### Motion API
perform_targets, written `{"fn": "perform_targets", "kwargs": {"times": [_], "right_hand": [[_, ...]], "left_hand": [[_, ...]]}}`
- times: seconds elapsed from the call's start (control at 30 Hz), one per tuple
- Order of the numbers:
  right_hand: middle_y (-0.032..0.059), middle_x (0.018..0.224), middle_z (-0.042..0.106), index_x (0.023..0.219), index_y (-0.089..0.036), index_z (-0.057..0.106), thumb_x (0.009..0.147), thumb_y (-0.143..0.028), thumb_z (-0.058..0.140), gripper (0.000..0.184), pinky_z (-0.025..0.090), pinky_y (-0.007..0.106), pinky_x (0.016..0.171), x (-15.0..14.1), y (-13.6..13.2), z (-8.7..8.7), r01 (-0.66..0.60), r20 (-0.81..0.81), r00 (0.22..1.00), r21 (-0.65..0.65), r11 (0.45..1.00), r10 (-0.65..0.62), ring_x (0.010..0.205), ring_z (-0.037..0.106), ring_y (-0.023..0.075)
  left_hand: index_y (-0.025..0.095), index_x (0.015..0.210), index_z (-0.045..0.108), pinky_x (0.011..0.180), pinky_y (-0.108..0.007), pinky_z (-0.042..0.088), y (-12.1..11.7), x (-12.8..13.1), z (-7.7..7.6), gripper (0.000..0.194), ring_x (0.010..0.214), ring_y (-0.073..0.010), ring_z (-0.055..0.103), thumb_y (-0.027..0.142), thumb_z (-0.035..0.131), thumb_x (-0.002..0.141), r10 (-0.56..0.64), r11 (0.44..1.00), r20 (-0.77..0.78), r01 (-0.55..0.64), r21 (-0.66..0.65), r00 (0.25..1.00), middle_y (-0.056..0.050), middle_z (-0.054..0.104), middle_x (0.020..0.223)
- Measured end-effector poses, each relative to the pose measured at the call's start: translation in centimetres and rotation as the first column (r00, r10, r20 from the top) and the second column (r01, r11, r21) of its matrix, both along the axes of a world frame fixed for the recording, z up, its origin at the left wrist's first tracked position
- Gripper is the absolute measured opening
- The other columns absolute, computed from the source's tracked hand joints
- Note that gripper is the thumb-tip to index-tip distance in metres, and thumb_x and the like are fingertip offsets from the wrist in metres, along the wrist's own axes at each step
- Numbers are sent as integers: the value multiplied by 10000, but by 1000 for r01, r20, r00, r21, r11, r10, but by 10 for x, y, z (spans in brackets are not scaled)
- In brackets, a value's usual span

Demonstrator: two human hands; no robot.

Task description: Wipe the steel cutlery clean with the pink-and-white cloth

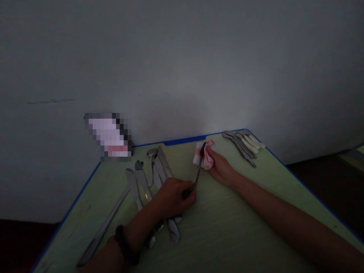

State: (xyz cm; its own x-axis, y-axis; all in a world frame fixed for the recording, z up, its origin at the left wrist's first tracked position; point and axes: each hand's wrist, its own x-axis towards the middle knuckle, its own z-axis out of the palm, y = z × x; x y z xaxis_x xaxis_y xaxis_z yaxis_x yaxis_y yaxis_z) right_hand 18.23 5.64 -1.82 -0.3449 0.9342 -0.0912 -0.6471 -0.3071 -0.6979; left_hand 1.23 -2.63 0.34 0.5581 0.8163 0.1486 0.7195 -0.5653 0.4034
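Observation:
My left hand (176,191) pinches the handle of a metal spoon (198,172), held aslant above the table. The spoon's dark bowl end rests against a pink-and-white cloth (198,153). That cloth is gripped in my right hand (220,167), with part of it bunched up by the thumb. Under and beside my left forearm lie several pieces of metal cutlery, among them a spoon (152,152), a table knife (132,182) and another knife (98,235) lying apart at the left. My left arm hides the middles of some of them.
Several spoons (237,142), some with white handles (250,144), lie together at the table's far right corner. A phone-like object, blurred out (109,132), leans on the wall at the back left. The pale green table (227,227) has a blue edge and meets a grey wall (182,68).

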Motion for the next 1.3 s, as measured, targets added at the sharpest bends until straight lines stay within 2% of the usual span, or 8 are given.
{"fn": "perform_targets", "kwargs": {"times": [0.27,0.37,0.47,0.63,0.83,0.97,1.17,1.3], "right_hand": [[0,843,675,874,-186,644,761,-363,625,211,469,252,758,0,-1,3,-4,29,1000,16,1000,4,753,601,110],[5,829,675,872,-179,645,762,-374,622,225,467,249,738,1,-1,2,-10,42,999,21,1000,9,739,600,112],[9,800,674,888,-172,644,759,-388,622,253,468,249,720,1,0,1,1,51,999,11,1000,-1,720,598,113],[17,836,677,934,-178,633,772,-379,610,260,478,261,747,-1,0,1,-10,22,1000,5,1000,10,769,606,125],[-3,912,668,910,-225,613,798,-429,558,239,504,310,763,-1,1,3,50,-53,997,-25,998,-51,825,610,142],[9,958,663,916,-234,596,806,-506,505,308,505,341,786,2,1,5,83,-95,991,-68,994,-89,904,608,169],[-13,826,664,839,-219,600,827,-390,515,192,500,349,783,2,-3,12,23,-146,989,-56,998,-31,830,611,161],[-12,836,661,853,-209,613,798,-358,567,164,497,327,752,0,-3,10,-24,-58,998,1,1000,24,750,602,140]], "left_hand": [[167,590,438,499,-196,281,0,0,0,245,455,-69,424,249,440,821,2,999,37,-1,-32,999,56,404,490],[169,605,439,483,-191,281,1,-2,3,266,462,-73,419,282,418,844,40,994,115,-28,-109,993,56,396,501],[170,618,447,458,-185,290,2,-4,5,289,456,-75,420,313,394,864,140,967,246,-79,-240,959,55,414,503],[170,601,443,463,-188,341,4,-6,3,341,448,-80,432,343,365,885,322,910,448,-143,-388,834,52,439,487],[169,746,502,476,-205,349,4,-5,0,306,491,-94,431,351,318,910,372,919,577,-201,-338,727,38,476,563],[169,735,493,482,-208,337,4,-5,-1,302,497,-92,412,331,312,913,380,925,629,-275,-263,678,43,445,555],[165,671,474,488,-212,318,2,-6,1,330,486,-84,390,317,308,912,346,938,622,-277,-209,702,45,423,544],[165,677,480,487,-215,317,2,-6,0,338,478,-88,388,338,307,910,343,939,611,-276,-205,714,46,420,534]]}}
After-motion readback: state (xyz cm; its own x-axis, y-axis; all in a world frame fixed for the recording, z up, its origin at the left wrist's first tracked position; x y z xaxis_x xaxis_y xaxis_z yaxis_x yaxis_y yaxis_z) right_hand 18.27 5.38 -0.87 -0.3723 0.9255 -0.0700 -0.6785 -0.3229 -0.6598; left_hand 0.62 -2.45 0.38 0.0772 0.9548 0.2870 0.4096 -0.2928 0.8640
